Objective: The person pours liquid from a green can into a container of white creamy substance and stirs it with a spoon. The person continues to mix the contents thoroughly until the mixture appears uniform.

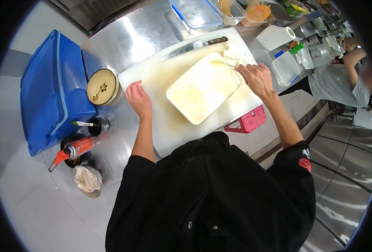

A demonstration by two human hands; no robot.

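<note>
My right hand (256, 78) grips the thin handle of a metal utensil, probably a spoon (221, 62), whose far end lies in a pale creamy mass. That mass fills a white rectangular tub (192, 119) on a large white cutting board (142, 71). My left hand (138, 97) rests at the board's left edge with nothing in it, its fingers slightly apart. Beyond the tub lies a knife (217, 41) with a dark riveted handle. A crumpled white cloth or paper (236, 56) touches the tub's far right corner.
At left stand a blue lidded bin (44, 91), a round dish (101, 94) with a small golden spoon and an orange gas torch (82, 147). Plastic containers (197, 15) and a paper roll (272, 37) line the far side. Another person (337, 82) stands at right, near a pink stool (252, 121).
</note>
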